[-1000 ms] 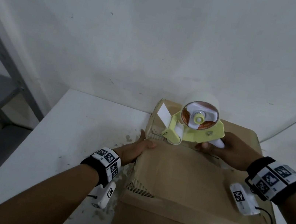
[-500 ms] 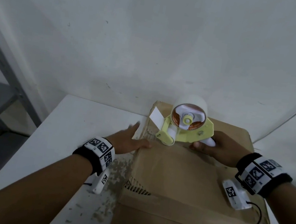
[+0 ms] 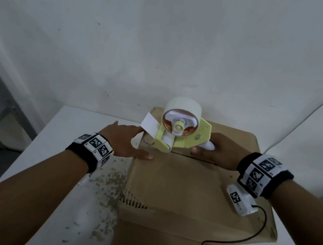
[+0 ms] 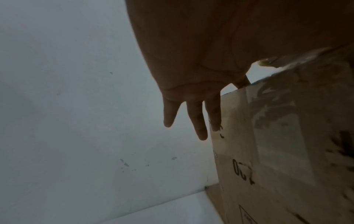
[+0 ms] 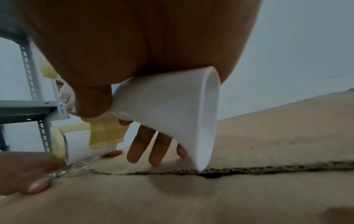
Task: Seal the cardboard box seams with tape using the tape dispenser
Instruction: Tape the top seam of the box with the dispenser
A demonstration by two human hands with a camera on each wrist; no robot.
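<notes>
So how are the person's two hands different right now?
The right hand is curled round the white handle of the tape dispenser; the left hand holds nothing, fingers straight. The left sits at the cardboard box's left edge, the right further right. Both are over the box top and wear marker wristbands.

Your box (image 3: pixel 185 181) sits on the table (image 3: pixel 61 161), against the wall. The tape dispenser (image 3: pixel 178 133) stands on the box's far left corner.

Light: dim, flat, greyish in all views; no glare.
Shadows: soft patch under the white flared plastic handle (image 5: pixel 172 115) on the brown cardboard box (image 5: pixel 249 197).
Focus: wrist views soft, near palms blurred.
Edges: head view bowed.
</notes>
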